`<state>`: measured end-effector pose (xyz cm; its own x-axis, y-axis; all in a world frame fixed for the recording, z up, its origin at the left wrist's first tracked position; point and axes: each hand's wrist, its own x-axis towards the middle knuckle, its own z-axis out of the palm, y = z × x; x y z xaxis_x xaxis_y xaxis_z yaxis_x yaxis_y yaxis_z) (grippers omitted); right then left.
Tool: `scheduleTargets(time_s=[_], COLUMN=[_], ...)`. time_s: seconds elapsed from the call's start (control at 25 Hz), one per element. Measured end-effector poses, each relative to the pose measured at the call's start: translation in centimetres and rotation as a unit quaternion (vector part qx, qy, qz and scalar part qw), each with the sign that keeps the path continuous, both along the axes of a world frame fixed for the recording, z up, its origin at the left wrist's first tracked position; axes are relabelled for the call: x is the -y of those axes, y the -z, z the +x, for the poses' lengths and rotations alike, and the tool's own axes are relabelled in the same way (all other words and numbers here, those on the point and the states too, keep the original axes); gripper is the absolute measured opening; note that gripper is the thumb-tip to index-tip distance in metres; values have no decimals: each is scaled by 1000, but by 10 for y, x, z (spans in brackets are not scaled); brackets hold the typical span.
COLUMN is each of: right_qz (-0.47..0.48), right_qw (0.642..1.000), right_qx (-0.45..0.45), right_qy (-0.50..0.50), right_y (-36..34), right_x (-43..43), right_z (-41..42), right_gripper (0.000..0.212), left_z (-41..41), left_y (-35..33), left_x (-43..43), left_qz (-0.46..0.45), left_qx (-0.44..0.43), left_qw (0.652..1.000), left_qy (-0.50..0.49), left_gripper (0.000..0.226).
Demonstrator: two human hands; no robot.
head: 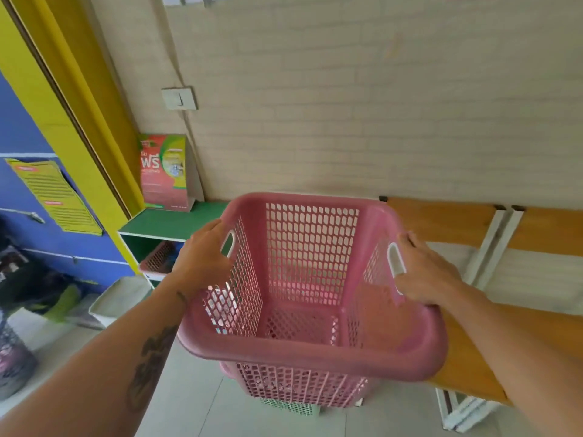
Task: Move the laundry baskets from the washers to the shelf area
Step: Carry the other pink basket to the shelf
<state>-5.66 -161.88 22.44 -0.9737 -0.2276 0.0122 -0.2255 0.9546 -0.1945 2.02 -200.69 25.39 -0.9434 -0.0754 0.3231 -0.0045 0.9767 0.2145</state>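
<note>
Basket: pink mesh basket (315,351), held up in the middle of the view with its open top toward the camera; nothing shows inside.
Left hand: left hand (202,257) grips the left rim, fingers curled round it beside the handle slot.
Right hand: right hand (426,275) grips the right rim at the other handle slot, fingers hooked over the edge.
Below: a second pink basket (299,386) shows under the near rim, with pale green mesh (290,406) under that; whether the held one touches them cannot be told.
Right side: orange bench (460,357) on a white frame, just beside the basket and under the right forearm.
Left side: green-topped shelf (176,222) against the wall (378,121), near the left hand; a red-and-green sign (164,171) stands on it, and a reddish basket (159,257) sits in the compartment beneath.
Lower left: white bin (120,298) on the tiled floor (195,389), beside the shelf.
Wall: pale brick, with a switch (179,98) above the sign.
Far left: yellow poster (56,193) on a blue surface.
</note>
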Motion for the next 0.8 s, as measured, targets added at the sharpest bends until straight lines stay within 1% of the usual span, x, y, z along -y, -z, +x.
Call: scheduleTargets(time_s=[0.08, 0.16, 0.24, 0.36, 0.44, 0.56, 0.64, 0.8], right_qz=[-8, -12, -24, -39, -59, -53, -49, -32], right_qw=[1000, 1000, 1000, 998, 996, 987, 976, 967], right_qx=[8, 4, 3, 39, 54, 97, 134, 171], right_qy=[5, 7, 16, 39, 51, 120, 165, 186], right_y=[17, 35, 49, 77, 108, 178, 240, 346], right_x=[21, 41, 61, 91, 107, 131, 145, 172], right_z=[-25, -45, -60, -74, -79, -86, -85, -83], right_gripper=[52, 55, 63, 85, 95, 104, 110, 114], left_z=[-28, -52, -71, -98, -116, -142, -150, -157], left_y=[17, 35, 51, 93, 127, 205, 271, 389], left_x=[25, 48, 67, 93, 106, 122, 130, 151], left_qz=[-14, 0, 19, 31, 44, 59, 67, 78], left_qx=[4, 15, 21, 44, 64, 112, 158, 222], left_qw=[1000, 1000, 999, 998, 997, 992, 985, 972], left_qy=[-4, -9, -17, -20, -21, -1, 15, 15], left_gripper=[83, 74, 69, 78, 82, 85, 85, 82])
